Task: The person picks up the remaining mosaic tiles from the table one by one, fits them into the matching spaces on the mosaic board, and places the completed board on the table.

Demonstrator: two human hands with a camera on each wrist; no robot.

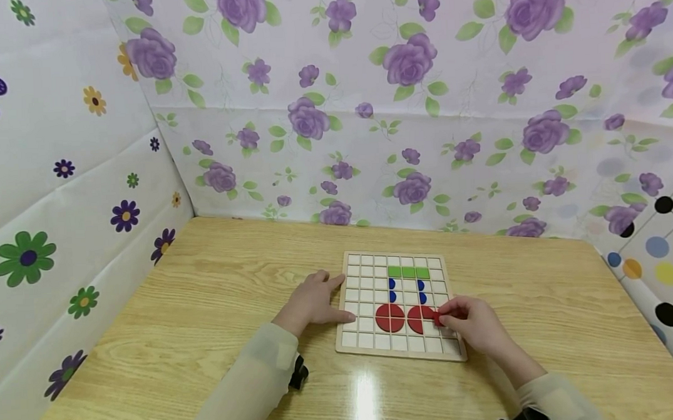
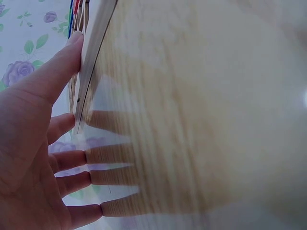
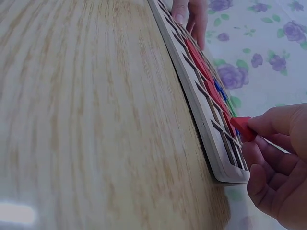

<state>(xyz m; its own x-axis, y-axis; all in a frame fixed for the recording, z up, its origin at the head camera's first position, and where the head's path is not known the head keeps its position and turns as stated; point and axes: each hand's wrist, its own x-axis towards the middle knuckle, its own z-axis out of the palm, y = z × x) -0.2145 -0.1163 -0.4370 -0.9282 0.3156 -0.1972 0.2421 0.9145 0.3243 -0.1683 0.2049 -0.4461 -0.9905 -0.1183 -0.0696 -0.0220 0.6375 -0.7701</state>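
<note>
A wooden grid board [image 1: 402, 355] with square cells lies on the table. Three green squares [image 1: 409, 272] form a row in its upper part, with blue half-round pieces [image 1: 422, 298] in two columns below. Lower down, red quarter-round pieces make a full circle [image 1: 389, 318] and, to its right, a partial red circle [image 1: 417, 317]. My right hand [image 1: 477, 325] pinches a red piece [image 3: 243, 128] between thumb and finger at the partial circle's lower right. At the board's left edge my left hand [image 1: 313, 302] rests with spread fingers, the thumb on the frame.
The wood-grain table [image 1: 232, 264] spreads around the board on all sides. Behind it hangs a cloth with purple roses [image 1: 310, 118], and a flower-patterned cloth [image 1: 76, 184] stands to the left. Dotted cloth [image 1: 666, 271] borders the right side.
</note>
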